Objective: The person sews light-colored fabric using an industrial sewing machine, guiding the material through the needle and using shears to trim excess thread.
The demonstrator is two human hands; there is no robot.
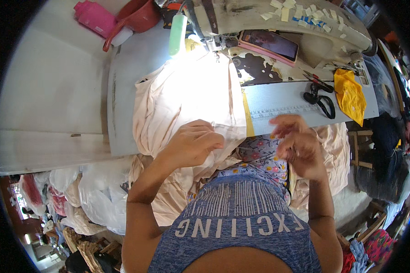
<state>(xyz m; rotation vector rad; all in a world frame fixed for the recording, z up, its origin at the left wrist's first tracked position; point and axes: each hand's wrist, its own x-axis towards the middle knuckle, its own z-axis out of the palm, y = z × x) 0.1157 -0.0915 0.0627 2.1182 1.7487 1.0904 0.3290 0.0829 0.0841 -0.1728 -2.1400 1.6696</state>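
Note:
A pale cream cloth (157, 109) lies under the sewing machine's needle area (217, 57) and drapes over the table's front edge toward my lap. Strong lamp light washes out its middle. My left hand (193, 144) is closed over the cloth near that edge, with fingers curled in; what they pinch, if anything, is hidden. Apart from the cloth, my right hand (299, 148) hovers in front of the table edge. It is slightly blurred, its fingers bent but apart, and nothing shows in them.
On the table's right lie black-handled scissors (321, 98) and a yellow cloth piece (350, 95). A phone (271, 44) rests by the machine body (314, 18). A green lamp (177, 35) hangs left of the needle. Farther left are a red dipper (139, 16) and a pink container (94, 18).

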